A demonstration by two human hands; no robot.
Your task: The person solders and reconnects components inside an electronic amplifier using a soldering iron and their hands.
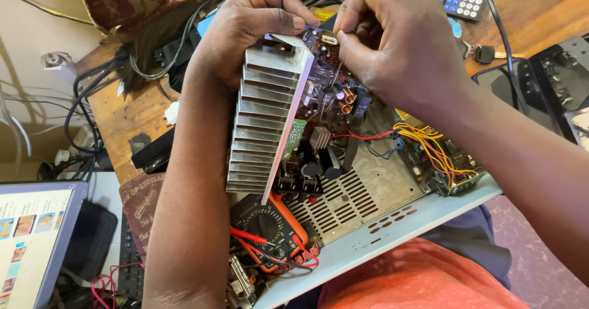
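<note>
My left hand (254,30) grips the top end of a finned aluminium heat sink (267,119) that is fixed to a circuit board (328,103) with copper coils and black capacitors. The board stands tilted up out of an open grey metal chassis (392,223). My right hand (392,45) pinches a small part at the board's upper edge, fingers closed on it. Red and yellow wires (429,146) run from the board to a small green board at the chassis's right side.
An orange multimeter (273,232) with red and black leads lies at the chassis's near left. A laptop screen (30,241) is at lower left. Black cables (104,82), a remote control (463,3) and a key (488,54) lie on the wooden bench.
</note>
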